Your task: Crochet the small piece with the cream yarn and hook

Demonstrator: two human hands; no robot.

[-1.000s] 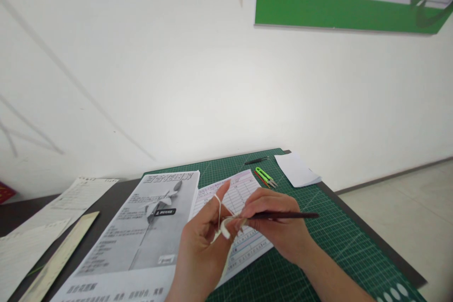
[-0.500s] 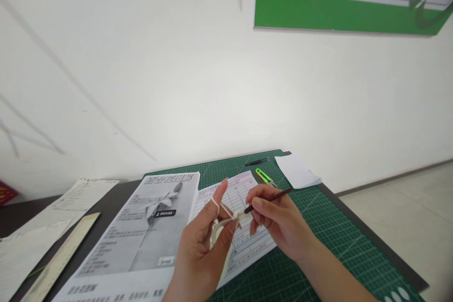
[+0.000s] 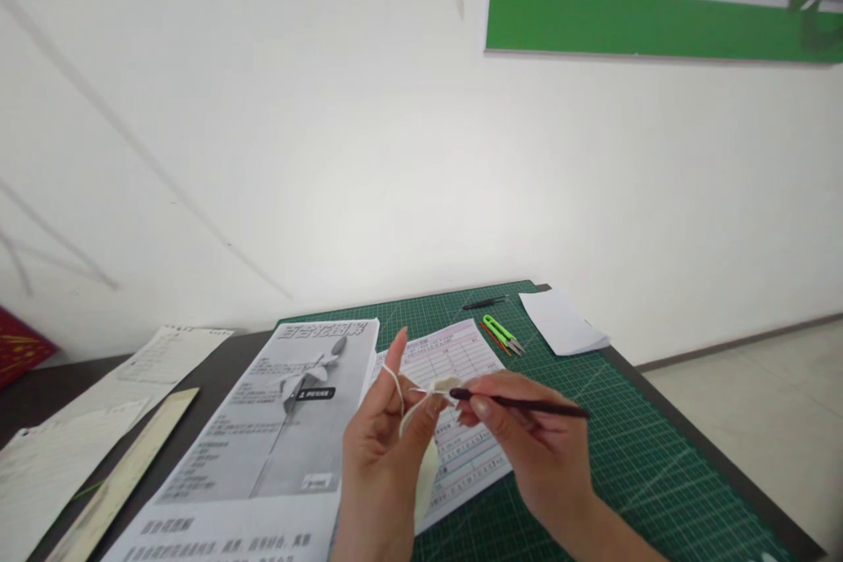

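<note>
My left hand [image 3: 388,430] pinches a small piece of cream crochet work [image 3: 444,385] between thumb and fingers. Its index finger points up with white yarn [image 3: 393,376] looped around it. Below that hand hangs more of the pale crochet piece [image 3: 427,479]. My right hand [image 3: 527,426] is closed around a crochet hook [image 3: 527,402] with a dark brown handle, held nearly level. The hook's thin metal end reaches left into the crochet work. Fingers partly cover the stitches, so the loops on the hook are hard to make out.
Under the hands lie a lined form [image 3: 454,351] and a green cutting mat [image 3: 632,457]. A printed sheet with a flower picture [image 3: 250,448] and a ruler [image 3: 132,474] are at left. Green thread snips [image 3: 501,334], black tweezers [image 3: 484,302] and white paper [image 3: 563,320] lie behind.
The hook has swung from slanting upward to nearly level, its handle end now farther right. The right hand has turned and lowered slightly. The view has shifted a little.
</note>
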